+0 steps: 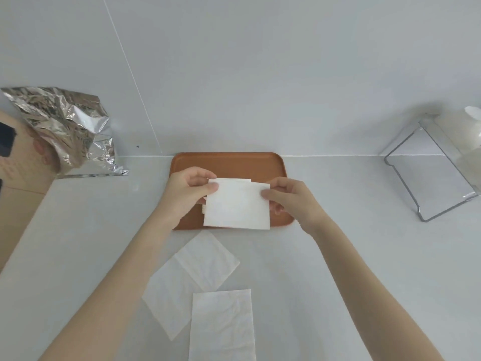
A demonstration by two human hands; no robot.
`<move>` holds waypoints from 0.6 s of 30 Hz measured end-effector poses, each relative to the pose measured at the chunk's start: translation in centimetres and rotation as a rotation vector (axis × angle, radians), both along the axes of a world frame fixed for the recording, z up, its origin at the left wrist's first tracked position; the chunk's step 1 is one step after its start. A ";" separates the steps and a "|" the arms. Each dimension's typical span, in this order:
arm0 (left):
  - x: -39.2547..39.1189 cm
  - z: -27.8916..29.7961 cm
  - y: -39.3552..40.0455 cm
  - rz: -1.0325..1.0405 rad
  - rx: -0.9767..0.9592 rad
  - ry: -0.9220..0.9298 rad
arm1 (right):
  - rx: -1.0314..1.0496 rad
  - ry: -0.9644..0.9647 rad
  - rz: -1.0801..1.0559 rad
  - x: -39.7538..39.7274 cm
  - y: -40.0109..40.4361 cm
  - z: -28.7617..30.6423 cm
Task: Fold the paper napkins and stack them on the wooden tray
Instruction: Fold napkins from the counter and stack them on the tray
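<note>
A folded white napkin (236, 204) hangs just above the brown wooden tray (229, 164) at the back of the table. My left hand (186, 191) pinches its upper left corner and my right hand (287, 198) pinches its upper right edge. Another white napkin edge (204, 209) peeks out beneath it on the tray. On the table in front of the tray lie a small folded napkin (208, 259), a larger one (169, 300) under it, and a long rectangular napkin (222, 324) nearest me.
A crumpled silver foil bag (70, 126) leans on a cardboard box (15, 173) at the left. A clear plastic holder (429, 173) with white tissue (466, 131) stands at the right against the wall.
</note>
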State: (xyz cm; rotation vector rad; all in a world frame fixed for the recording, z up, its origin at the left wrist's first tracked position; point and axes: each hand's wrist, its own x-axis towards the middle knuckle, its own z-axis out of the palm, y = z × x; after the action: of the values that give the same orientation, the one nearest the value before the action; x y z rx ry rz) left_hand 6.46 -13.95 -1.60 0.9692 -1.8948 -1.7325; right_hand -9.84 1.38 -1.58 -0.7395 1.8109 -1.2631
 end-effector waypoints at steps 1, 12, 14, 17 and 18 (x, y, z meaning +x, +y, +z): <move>-0.5 -0.2 -0.8 0.025 -0.014 0.001 | -0.013 0.005 -0.028 -0.3 -1.1 -0.1; -1.1 -4.5 -3.7 0.062 -0.233 -0.271 | 0.259 0.181 -0.155 -1.0 -5.2 -4.9; -0.4 -3.8 -3.5 0.033 -0.321 -0.282 | 0.245 0.265 -0.160 -1.1 -4.7 -4.1; 0.7 -2.1 -2.4 -0.010 -0.424 -0.276 | 0.160 0.372 -0.117 -0.6 -3.7 -2.1; 1.3 -1.6 -1.6 -0.047 -0.438 -0.284 | 0.134 0.390 -0.085 0.0 -3.1 -1.4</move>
State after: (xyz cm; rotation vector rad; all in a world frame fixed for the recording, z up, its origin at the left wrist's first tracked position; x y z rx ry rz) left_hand 7.77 -15.57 -3.24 1.0387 -2.3574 -1.1654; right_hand -9.79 -1.71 -3.02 -0.8869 2.2373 -1.0915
